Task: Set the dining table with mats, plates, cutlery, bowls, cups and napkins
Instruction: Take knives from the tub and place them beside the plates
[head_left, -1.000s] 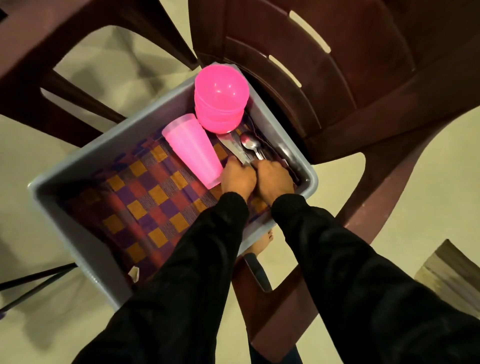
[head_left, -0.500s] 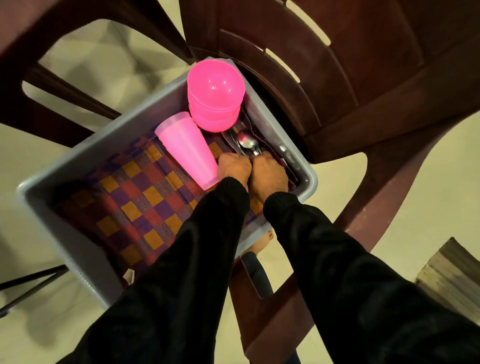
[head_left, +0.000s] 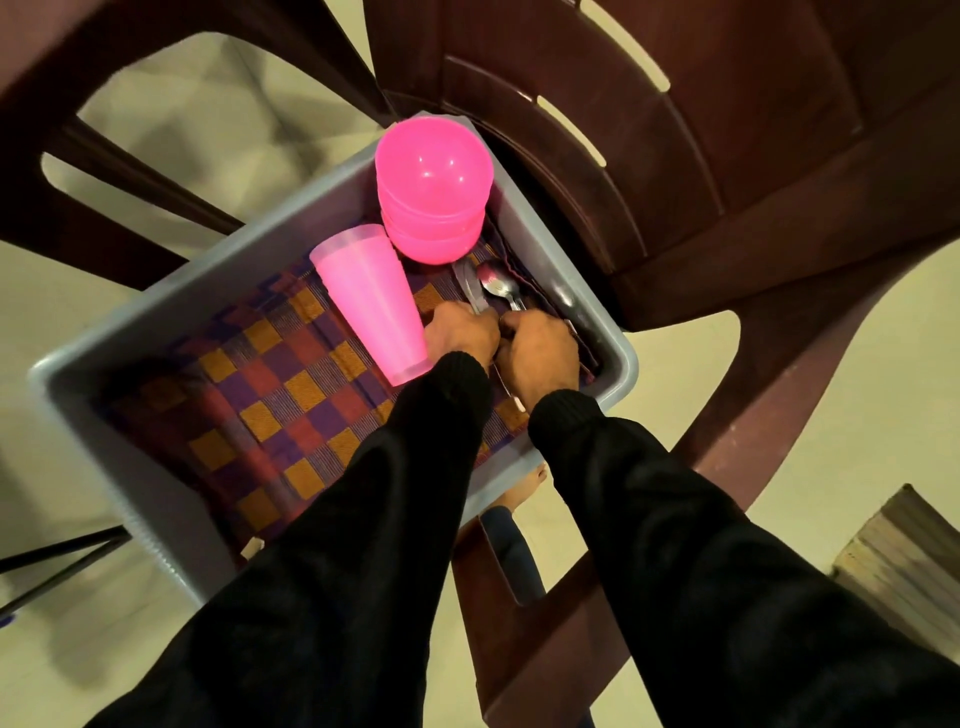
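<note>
A grey plastic bin (head_left: 171, 514) holds checked purple-and-orange mats (head_left: 270, 405), a stack of pink cups (head_left: 371, 304) lying on its side and upturned stacked pink bowls (head_left: 434, 187). Steel cutlery (head_left: 496, 286), a spoon and a knife among it, lies at the bin's right end below the bowls. My left hand (head_left: 460, 332) and my right hand (head_left: 543, 353) are side by side on the cutlery, fingers curled over the handles. A handle end shows below my right hand. Which pieces each hand grips is hidden by the knuckles.
The bin rests among dark maroon plastic chairs (head_left: 701, 156); one chair arm (head_left: 545, 597) runs under my right sleeve. Pale floor shows around. A bare foot (head_left: 519, 493) is below the bin's edge. A ribbed block (head_left: 904, 566) sits at the right edge.
Both hands have stayed together on the cutlery, shifting only slightly; the view has drifted a little.
</note>
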